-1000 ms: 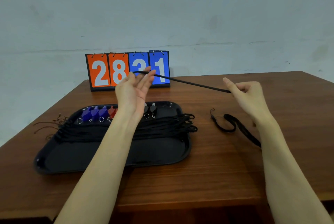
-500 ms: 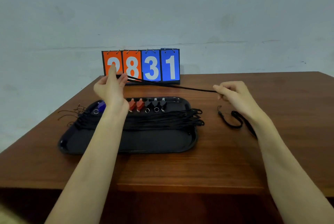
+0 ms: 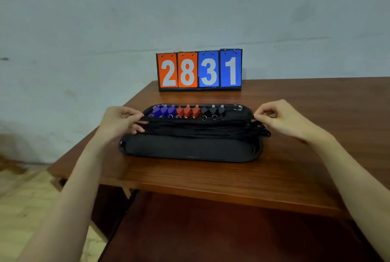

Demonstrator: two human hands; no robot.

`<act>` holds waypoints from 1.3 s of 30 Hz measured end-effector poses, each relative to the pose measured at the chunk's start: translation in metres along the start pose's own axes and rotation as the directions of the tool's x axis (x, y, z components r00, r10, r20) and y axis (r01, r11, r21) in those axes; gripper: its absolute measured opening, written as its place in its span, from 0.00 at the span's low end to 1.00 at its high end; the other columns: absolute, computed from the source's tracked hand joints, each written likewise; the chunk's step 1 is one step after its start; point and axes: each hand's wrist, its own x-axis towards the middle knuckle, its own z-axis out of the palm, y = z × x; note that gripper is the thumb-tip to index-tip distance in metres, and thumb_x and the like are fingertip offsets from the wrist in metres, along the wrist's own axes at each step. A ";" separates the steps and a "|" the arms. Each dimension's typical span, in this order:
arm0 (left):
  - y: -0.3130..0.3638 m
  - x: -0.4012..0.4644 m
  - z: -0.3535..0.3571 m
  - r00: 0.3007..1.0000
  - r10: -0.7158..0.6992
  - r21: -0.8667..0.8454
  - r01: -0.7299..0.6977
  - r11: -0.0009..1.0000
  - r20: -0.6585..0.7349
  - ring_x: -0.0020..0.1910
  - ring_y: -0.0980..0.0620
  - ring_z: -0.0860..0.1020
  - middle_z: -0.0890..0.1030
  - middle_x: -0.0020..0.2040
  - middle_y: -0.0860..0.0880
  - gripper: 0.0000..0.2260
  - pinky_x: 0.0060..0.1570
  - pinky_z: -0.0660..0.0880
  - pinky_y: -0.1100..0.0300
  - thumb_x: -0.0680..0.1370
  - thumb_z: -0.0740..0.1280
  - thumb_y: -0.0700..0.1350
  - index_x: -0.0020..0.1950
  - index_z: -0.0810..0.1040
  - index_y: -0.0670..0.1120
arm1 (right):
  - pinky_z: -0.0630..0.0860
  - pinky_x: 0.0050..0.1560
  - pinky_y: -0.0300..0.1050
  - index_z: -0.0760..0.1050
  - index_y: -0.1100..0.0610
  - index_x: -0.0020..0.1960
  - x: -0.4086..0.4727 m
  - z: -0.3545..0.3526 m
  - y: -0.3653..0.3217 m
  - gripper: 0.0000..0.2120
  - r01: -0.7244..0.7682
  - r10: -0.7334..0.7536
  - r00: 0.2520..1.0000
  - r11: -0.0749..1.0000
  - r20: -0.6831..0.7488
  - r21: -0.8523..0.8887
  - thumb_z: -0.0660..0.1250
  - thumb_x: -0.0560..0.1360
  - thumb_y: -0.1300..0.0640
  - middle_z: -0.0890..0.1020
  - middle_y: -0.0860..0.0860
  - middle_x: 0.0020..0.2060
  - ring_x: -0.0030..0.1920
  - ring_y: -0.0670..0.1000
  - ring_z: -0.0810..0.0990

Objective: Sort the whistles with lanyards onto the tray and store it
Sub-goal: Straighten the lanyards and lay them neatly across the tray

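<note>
Wall: pale grey-blue, scuffed, filling the upper half behind everything. Floor: light tiled, visible at lower left past the surface's edge. Surface: reddish-brown wood, its left corner angled toward the wall, a darker lower level showing beneath the near edge. Tray: black, shallow, rounded corners, lying lengthwise across the middle of the surface, its near half bare. Scoreboard: flip-card type, upright at the far edge behind the tray, two orange cards reading 2 and 8, two blue reading 3 and 1. Lanyards: black cords bundled in a band running left to right across the tray's middle, their loops spilling over its right rim. Left hand: fingers curled, pinching the bundle's left end at the tray's left rim. Right hand: thumb and forefinger pinching a cord at the right rim. Whistles: a row along the tray's far side, three blue, three red, three black, metal rings facing the cords.
</note>
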 end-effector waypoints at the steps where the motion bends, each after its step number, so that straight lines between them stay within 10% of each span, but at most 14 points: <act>1: -0.001 0.000 -0.002 0.999 0.035 0.070 -0.033 0.997 -0.022 0.27 0.54 0.82 0.83 0.37 0.40 0.03 0.25 0.75 0.67 0.77 0.67 0.37 0.44 0.79 0.39 | 0.72 0.36 0.36 0.80 0.54 0.42 0.000 0.002 0.000 0.08 0.005 -0.005 1.000 1.000 0.023 0.005 0.65 0.77 0.61 0.80 0.52 0.30 0.30 0.45 0.76; 10: -0.015 -0.003 -0.003 0.974 0.177 0.536 -0.077 0.841 -0.138 0.43 0.50 0.78 0.84 0.44 0.48 0.02 0.45 0.75 0.56 0.71 0.75 0.42 0.39 0.85 0.45 | 0.74 0.38 0.32 0.83 0.57 0.40 -0.001 0.008 -0.005 0.04 0.074 -0.072 0.989 0.997 0.130 -0.014 0.71 0.73 0.62 0.83 0.50 0.30 0.32 0.45 0.81; 33: -0.029 0.008 0.010 0.953 0.190 0.668 0.017 0.744 -0.236 0.56 0.42 0.76 0.75 0.58 0.42 0.20 0.50 0.74 0.48 0.69 0.77 0.48 0.59 0.78 0.45 | 0.72 0.44 0.44 0.82 0.50 0.38 0.003 0.022 0.003 0.04 0.132 -0.097 0.989 0.926 0.115 -0.354 0.76 0.68 0.51 0.77 0.46 0.37 0.43 0.44 0.71; 39: -0.009 -0.001 0.029 0.881 0.395 0.704 -0.107 0.702 -0.260 0.60 0.42 0.71 0.74 0.59 0.40 0.16 0.56 0.71 0.49 0.75 0.70 0.46 0.61 0.77 0.42 | 0.68 0.35 0.40 0.77 0.53 0.35 0.001 -0.005 0.006 0.13 -0.014 -0.024 0.989 0.966 -0.143 -0.257 0.74 0.68 0.45 0.78 0.47 0.32 0.35 0.46 0.74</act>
